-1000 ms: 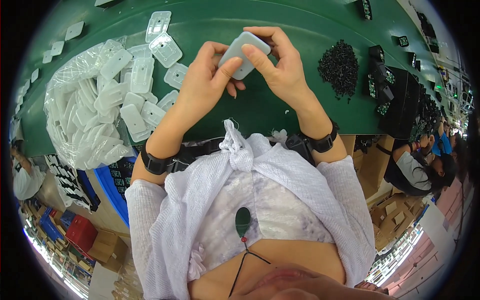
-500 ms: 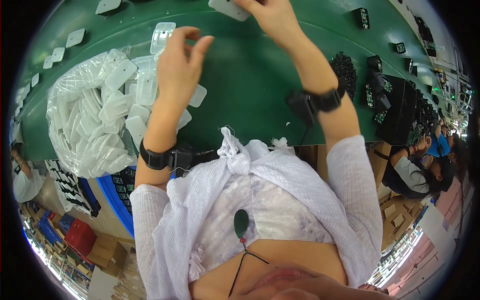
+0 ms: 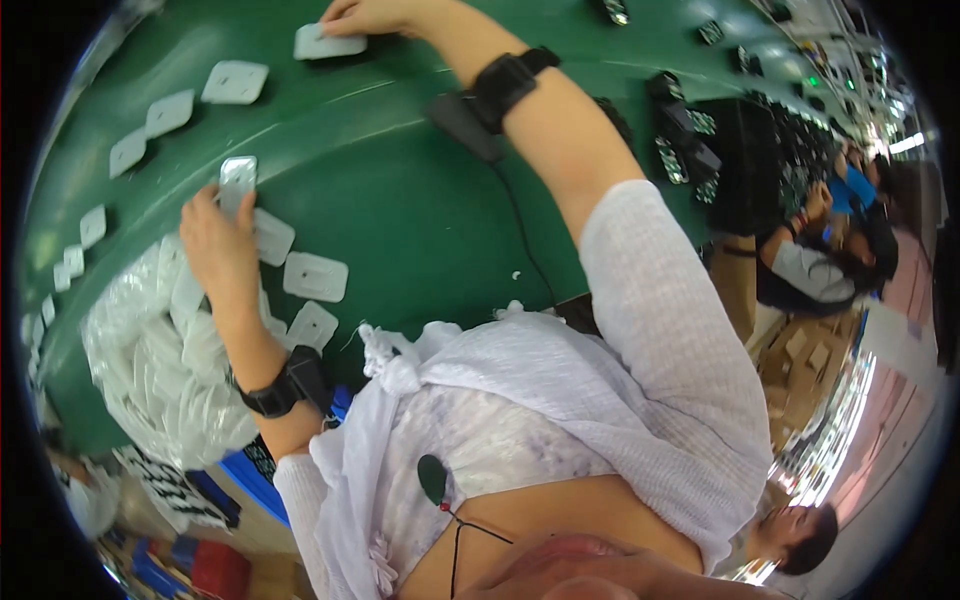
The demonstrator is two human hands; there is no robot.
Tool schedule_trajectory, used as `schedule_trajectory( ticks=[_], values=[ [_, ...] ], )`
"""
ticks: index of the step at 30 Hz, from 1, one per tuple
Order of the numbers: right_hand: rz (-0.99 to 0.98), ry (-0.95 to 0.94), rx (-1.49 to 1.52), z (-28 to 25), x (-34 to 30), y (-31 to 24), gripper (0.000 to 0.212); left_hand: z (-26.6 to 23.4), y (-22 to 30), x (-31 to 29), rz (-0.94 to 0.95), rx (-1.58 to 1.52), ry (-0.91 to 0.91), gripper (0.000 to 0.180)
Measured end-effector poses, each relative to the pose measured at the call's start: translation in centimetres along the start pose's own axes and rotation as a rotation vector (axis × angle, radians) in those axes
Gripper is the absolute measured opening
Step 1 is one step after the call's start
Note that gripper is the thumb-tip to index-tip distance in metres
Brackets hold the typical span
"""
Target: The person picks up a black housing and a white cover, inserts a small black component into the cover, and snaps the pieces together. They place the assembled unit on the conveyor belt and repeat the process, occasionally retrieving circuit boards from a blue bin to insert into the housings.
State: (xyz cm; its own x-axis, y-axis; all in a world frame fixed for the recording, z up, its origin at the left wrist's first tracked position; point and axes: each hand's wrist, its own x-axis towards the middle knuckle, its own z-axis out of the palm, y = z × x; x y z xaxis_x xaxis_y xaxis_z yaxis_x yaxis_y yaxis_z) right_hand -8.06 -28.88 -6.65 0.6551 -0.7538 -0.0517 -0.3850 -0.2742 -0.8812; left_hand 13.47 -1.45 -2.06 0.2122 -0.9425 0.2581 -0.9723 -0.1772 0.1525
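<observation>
My left hand (image 3: 222, 250) is closed round the lower end of a white rounded plastic cover (image 3: 239, 176), thumb on one side and fingers on the other. Loose white covers lie beside that hand, one of them a rounded rectangle (image 3: 316, 277) on the green surface (image 3: 410, 210). Just left of my left forearm, a clear plastic bag (image 3: 150, 360) bulges with a heap of the same covers. At the far edge of view my right hand (image 3: 375, 16) pinches another white cover (image 3: 328, 43), held at or just over the surface. Its underside is hidden.
White covers (image 3: 235, 82) lie in a spaced line along the far left. Black housings with green boards (image 3: 685, 140) and a black box (image 3: 745, 165) stand to the right. A cable (image 3: 525, 230) trails from my right wrist strap. Other people (image 3: 825, 265) sit at right.
The whole view has shifted. My right hand has carried its white cover leftward to the line of covers. My left hand, spread before, now grips a cover near the bag.
</observation>
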Motion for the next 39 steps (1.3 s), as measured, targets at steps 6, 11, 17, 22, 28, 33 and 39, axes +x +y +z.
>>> schedule_trajectory(
  ticks=[6, 11, 17, 22, 28, 33, 39],
  values=[
    [0.167, 0.380, -0.543, -3.1, -5.9, -6.6, 0.047, 0.7, -1.2, 2.4, -0.038, -0.203, -0.076, 0.046],
    [-0.028, 0.689, -0.748, -9.5, -22.2, -10.5, 0.021, 0.7, 0.0, 1.8, 0.157, -0.136, 0.158, 0.036],
    [0.272, 0.584, -0.881, -7.4, -33.7, -5.4, 0.018, -2.7, 5.1, -2.9, -0.135, -0.765, -0.199, 0.035],
    [0.260, 0.620, -0.718, -4.5, -35.2, -3.4, 0.013, -2.5, 9.8, -5.0, 0.064, -1.097, -0.368, 0.030],
    [0.191, 0.712, -0.791, -3.7, -34.6, -3.9, 0.008, -3.0, 11.8, -6.4, -0.179, -1.257, -0.551, 0.014],
    [0.128, 0.665, 0.042, -0.4, -32.3, -8.9, 0.010, -4.1, 12.8, -6.6, -0.168, -1.342, -0.526, 0.017],
    [0.147, 0.304, 0.721, 4.2, -29.3, -12.4, 0.012, -4.5, 12.9, -6.6, -0.095, -1.315, -0.397, 0.020]
  ],
)
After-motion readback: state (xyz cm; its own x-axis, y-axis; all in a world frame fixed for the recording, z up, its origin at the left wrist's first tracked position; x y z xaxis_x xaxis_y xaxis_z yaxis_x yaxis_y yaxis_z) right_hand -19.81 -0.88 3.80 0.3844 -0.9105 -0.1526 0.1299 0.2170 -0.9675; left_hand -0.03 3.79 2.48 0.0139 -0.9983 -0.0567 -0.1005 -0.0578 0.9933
